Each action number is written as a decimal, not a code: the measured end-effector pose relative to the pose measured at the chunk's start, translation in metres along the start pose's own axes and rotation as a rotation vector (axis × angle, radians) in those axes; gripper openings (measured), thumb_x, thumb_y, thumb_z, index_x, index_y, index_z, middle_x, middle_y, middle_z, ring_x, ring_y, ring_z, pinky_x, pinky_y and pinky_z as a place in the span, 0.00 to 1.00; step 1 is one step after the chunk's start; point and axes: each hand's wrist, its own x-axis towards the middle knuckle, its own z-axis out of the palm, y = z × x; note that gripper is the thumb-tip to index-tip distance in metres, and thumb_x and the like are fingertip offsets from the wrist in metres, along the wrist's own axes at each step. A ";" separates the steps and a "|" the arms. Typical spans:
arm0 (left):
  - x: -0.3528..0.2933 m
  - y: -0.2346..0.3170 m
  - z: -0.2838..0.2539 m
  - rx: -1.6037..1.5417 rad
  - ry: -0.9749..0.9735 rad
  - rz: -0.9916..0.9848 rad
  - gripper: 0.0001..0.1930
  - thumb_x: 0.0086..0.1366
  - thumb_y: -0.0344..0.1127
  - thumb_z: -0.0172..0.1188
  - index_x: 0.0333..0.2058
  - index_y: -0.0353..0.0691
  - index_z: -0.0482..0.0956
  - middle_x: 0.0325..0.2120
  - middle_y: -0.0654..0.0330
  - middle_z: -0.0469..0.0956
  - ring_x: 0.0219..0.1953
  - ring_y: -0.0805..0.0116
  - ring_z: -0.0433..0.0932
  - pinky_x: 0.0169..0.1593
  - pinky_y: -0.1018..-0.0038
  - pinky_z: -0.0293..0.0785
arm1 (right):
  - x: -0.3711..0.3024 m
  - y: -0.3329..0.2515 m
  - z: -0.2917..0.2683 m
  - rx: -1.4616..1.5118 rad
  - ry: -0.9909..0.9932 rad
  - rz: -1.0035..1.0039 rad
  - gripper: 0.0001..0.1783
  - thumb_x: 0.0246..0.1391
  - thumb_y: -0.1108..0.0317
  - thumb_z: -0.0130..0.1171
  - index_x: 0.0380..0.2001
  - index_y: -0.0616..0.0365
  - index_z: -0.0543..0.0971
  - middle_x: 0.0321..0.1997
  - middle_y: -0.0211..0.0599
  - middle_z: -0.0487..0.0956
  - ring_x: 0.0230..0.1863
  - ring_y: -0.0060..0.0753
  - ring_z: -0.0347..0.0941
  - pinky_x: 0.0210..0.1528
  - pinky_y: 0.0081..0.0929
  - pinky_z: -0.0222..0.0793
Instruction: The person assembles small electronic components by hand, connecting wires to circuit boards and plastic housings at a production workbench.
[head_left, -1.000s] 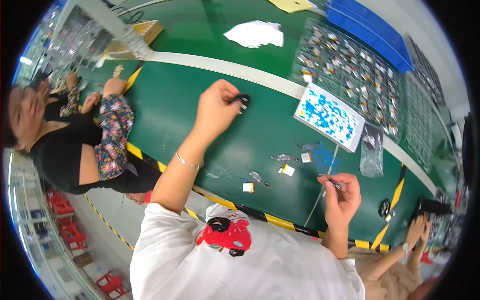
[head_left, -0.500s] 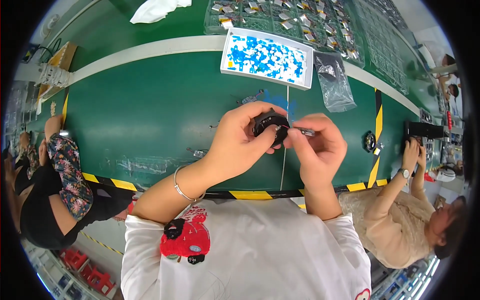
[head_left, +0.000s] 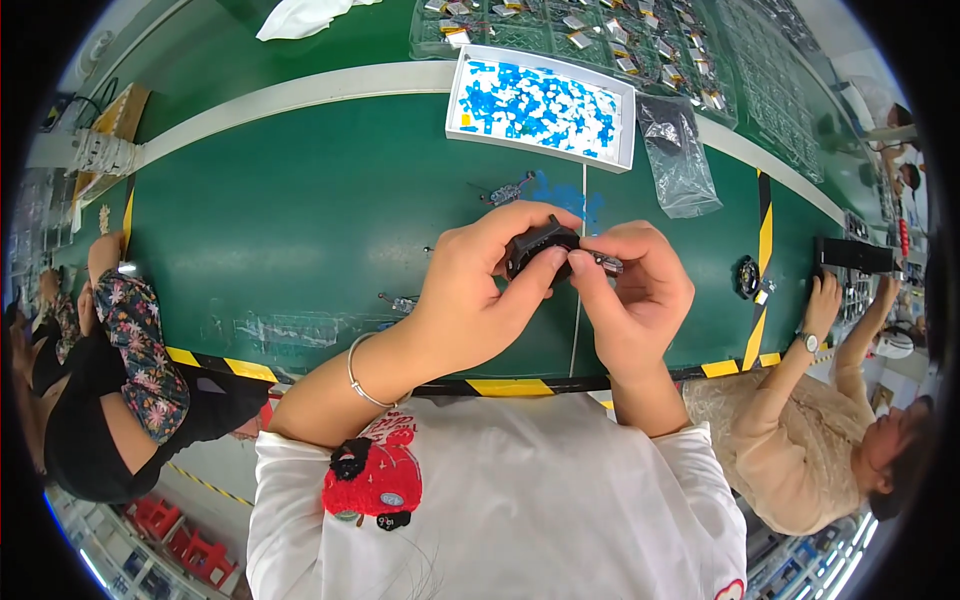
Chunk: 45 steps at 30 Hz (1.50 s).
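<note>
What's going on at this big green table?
The person in the white shirt has both hands close together over the green table. The left hand holds a black casing, and the right hand pinches a small electronic part at its edge. Just beyond are a white box of little blue and white pieces and a clear plastic bag.

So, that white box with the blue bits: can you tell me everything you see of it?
It is a shallow, rectangular white box that looks like cardboard. Small blue and white pieces cover most of its bottom, with a yellow bit near the left end. It sits open side up on the green table, beyond the left hand and right hand, which do not touch it. A clear bag lies by its right end.
</note>
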 end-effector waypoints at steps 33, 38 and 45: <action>0.004 -0.002 -0.004 -0.150 -0.031 0.045 0.07 0.64 0.23 0.47 0.39 0.30 0.72 0.30 0.58 0.78 0.33 0.74 0.77 0.34 0.79 0.75 | 0.001 -0.002 0.001 -0.212 -0.064 -0.194 0.09 0.39 0.81 0.64 0.27 0.63 0.75 0.22 0.35 0.74 0.18 0.19 0.65 0.19 0.15 0.60; 0.011 0.000 -0.013 -0.409 -0.113 -0.274 0.11 0.62 0.24 0.49 0.42 0.27 0.72 0.33 0.53 0.77 0.33 0.69 0.79 0.33 0.75 0.80 | 0.003 -0.004 0.002 0.165 -0.077 0.233 0.10 0.45 0.83 0.58 0.33 0.65 0.72 0.29 0.32 0.74 0.24 0.15 0.70 0.24 0.13 0.67; 0.011 0.005 -0.011 -0.463 -0.123 -0.269 0.13 0.60 0.22 0.47 0.43 0.24 0.71 0.32 0.51 0.77 0.31 0.67 0.79 0.34 0.74 0.81 | 0.005 -0.003 -0.008 0.295 -0.138 0.302 0.08 0.48 0.83 0.56 0.33 0.66 0.71 0.32 0.33 0.73 0.30 0.18 0.73 0.27 0.13 0.71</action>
